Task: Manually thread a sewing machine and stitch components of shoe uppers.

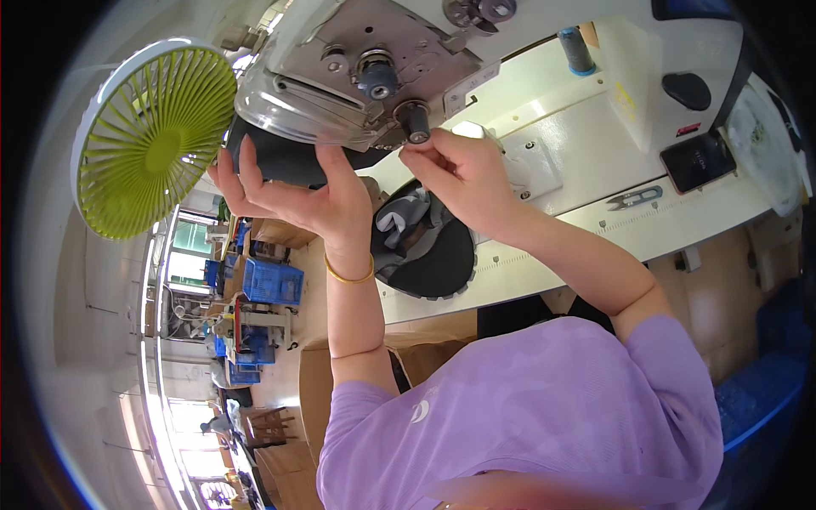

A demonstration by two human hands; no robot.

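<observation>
Workshop behind, off past the left hand (pixel 336 200): blue crate (pixel 272 280) and more blue bins, bright windows beyond. Up front, white counter (pixel 510 276) with a ruled edge, carrying an industrial sewing machine (pixel 544 21). Work sits at the machine head: dark grey cylindrical knob (pixel 413 121) is just above the right hand (pixel 463 174), fingertips at its lower end. Right hand: thumb and forefinger pressed together in a fine pinch; can't tell if a thread is between them, too small to resolve. Left hand: raised, fingers spread, thumb tip near the lower edge of the clear guard (pixel 280 102), no firm grip visible. Step in hand reads as threading or a small adjustment at that knob, my judgement. Next move likely calls for steady fingertips at the knob, with the left hand free to tension or guide a thread if there is one. Dark cap (pixel 455 255) with grey lining lies on the counter between the forearms, below the right hand, not held. Thread snips (pixel 635 198) and phone (pixel 697 161) are right of the right hand, blue thread spool (pixel 576 51) up and right of it. Green fan (pixel 157 140) stands left of the left hand.
</observation>
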